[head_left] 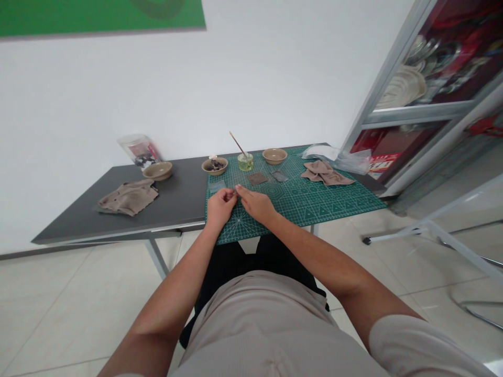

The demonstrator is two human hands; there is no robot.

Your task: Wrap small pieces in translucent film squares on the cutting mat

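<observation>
My left hand [220, 209] and my right hand [257, 205] meet above the front left part of a green cutting mat [314, 201]. The fingers of the left one are curled into a pinch. Those of the right are pressed together, their tips at the left fingertips. Whatever small thing lies between them is too hidden to name. Just behind the left hand is a clear flat packet or sheet [217, 186]. A brown square piece [257, 178] and a small grey flat piece [279, 176] lie behind the right hand.
Behind the hands stand a bowl of dark pieces [215, 166], a glass jar of yellowish liquid [245, 163] with a brush, and a tan bowl [274, 156]. Brown cloths [131, 196] [325, 173] lie on both sides. Another bowl [157, 170] and a clear tub [138, 149] are left.
</observation>
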